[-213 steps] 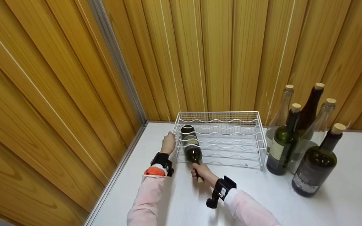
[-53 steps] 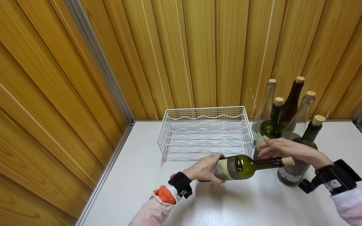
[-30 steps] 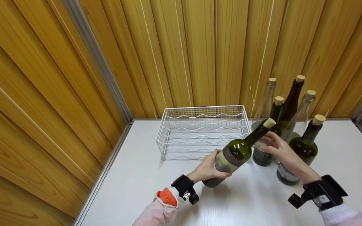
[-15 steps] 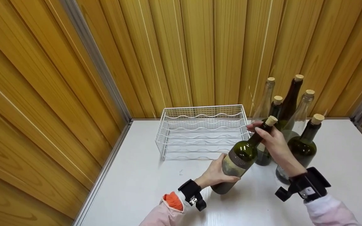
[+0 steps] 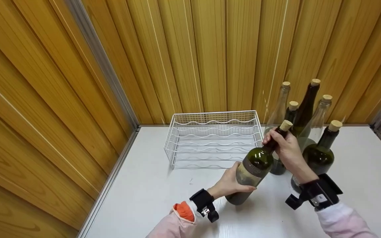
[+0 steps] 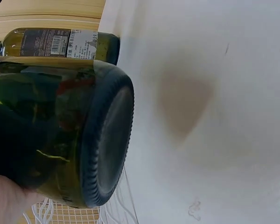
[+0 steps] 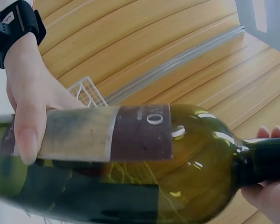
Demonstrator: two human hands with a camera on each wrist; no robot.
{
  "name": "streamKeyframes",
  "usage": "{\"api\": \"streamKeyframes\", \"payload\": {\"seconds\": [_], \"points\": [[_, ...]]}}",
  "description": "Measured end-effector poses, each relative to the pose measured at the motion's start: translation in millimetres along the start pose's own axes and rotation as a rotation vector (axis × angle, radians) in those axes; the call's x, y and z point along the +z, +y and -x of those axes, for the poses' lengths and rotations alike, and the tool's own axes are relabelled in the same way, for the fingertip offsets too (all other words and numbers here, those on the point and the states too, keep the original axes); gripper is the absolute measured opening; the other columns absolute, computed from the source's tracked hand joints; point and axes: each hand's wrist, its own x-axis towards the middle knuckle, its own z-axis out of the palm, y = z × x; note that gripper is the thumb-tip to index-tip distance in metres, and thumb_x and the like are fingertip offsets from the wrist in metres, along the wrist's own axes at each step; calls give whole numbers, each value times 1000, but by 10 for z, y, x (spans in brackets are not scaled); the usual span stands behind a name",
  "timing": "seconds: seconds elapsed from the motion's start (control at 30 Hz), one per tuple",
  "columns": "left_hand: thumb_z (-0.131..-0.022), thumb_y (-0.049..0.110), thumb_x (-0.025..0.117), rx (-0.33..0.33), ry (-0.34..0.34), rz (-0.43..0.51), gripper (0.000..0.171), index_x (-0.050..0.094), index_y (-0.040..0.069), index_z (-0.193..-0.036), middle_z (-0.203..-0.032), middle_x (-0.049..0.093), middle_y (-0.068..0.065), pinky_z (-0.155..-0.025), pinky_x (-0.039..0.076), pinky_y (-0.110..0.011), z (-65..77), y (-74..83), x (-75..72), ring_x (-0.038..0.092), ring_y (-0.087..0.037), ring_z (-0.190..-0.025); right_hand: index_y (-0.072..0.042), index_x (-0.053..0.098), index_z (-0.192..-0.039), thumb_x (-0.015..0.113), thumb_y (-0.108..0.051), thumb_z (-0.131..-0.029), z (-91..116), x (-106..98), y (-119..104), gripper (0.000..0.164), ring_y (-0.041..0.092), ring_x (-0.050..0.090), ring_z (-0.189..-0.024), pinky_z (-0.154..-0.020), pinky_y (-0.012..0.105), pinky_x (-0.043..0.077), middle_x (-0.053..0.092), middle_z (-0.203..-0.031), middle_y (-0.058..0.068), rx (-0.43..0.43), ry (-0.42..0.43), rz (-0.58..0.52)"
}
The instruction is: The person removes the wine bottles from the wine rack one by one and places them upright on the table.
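A corked green wine bottle (image 5: 258, 160) is held between both hands, tilted with its neck up and to the right. My left hand (image 5: 230, 183) grips its labelled body, thumb across the front. Around the neck, just under the cork, my right hand (image 5: 286, 148) has its fingers curled. In the left wrist view the bottle's base (image 6: 114, 140) hangs over the white table. The right wrist view shows the label (image 7: 107, 133) and the left thumb lying over it.
A white wire rack (image 5: 213, 138) with wavy rails stands by the back wall, no bottles in it. Several corked bottles stand at the right, among them a dark one (image 5: 319, 157) nearest the front and a clear one (image 5: 316, 119). Wooden panels (image 5: 210, 56) close off the back and left.
The bottle was lying in the rack's left side earlier; it has come out, swung from level to neck-up, and shifted slightly right. My right hand has closed round its neck again.
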Motion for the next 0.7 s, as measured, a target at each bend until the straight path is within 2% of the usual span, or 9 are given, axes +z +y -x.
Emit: {"api": "streamKeyframes", "payload": {"seconds": [0.17, 0.33, 0.57, 0.7], "points": [[-73, 23, 91, -17, -48, 13, 68, 52, 13, -127, -108, 62, 11, -88, 49, -21, -22, 19, 16, 59, 0, -97, -7, 51, -96, 47, -4, -106, 7, 18, 19, 11, 11, 56, -74, -72, 23, 48, 57, -78, 0, -36, 5, -20], [-79, 25, 88, -3, -111, -27, 66, 52, 12, -133, -114, 65, 8, -92, 49, -23, -45, 23, -42, 59, -1, -101, -7, 51, -95, 49, -2, -104, 12, -11, 9, 11, 11, 56, -72, -70, 22, 48, 57, -77, -1, -75, -16, -1], [-89, 21, 79, 94, -87, -79, 55, 51, 3, -133, -122, 68, -11, -93, 50, -26, -87, -12, -176, 63, -11, -111, -5, 52, -95, 48, 3, -103, -10, -145, -65, 13, 10, 57, -71, -69, 21, 50, 59, -77, -1, -124, -42, 5], [-90, 19, 77, 114, -74, -91, 51, 51, 4, -131, -122, 68, -12, -91, 49, -24, -101, -38, -247, 64, -18, -112, -6, 54, -92, 48, 4, -102, -14, -232, -113, 15, 9, 57, -71, -69, 20, 50, 59, -77, -1, -146, -32, 60]]}}
